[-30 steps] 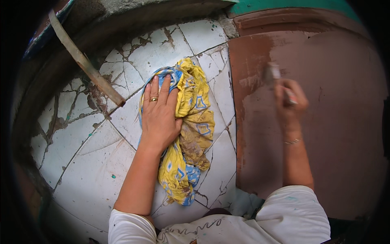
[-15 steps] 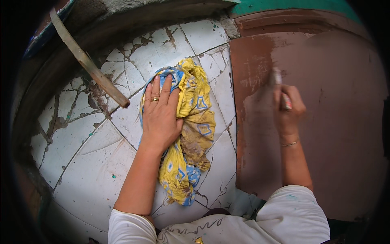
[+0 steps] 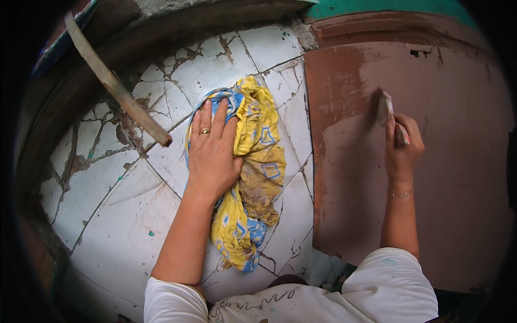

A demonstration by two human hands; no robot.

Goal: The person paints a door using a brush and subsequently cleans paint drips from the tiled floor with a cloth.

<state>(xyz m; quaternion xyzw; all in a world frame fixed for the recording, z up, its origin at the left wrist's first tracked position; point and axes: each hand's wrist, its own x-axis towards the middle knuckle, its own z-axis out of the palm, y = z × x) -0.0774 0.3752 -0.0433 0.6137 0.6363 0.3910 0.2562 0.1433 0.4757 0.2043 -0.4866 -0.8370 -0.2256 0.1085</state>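
My left hand lies flat with its fingers stretched on a crumpled yellow and blue cloth, which has brown stains and rests on white tiles. A ring sits on one finger. On the right, my right hand is closed round a paintbrush. The bristle end points away from me at the surface of a brown panel. Most of the panel carries a dull mauve-brown coat that looks wet. A redder brown strip shows along its left side.
Cracked white tiles spread under the cloth and to the left. A wooden stick juts in from the upper left. A rough concrete ledge curves along the back. Green-painted edging lies beyond the panel.
My right hand and the paintbrush have moved to the right over the panel. My left hand stays in place on the cloth.
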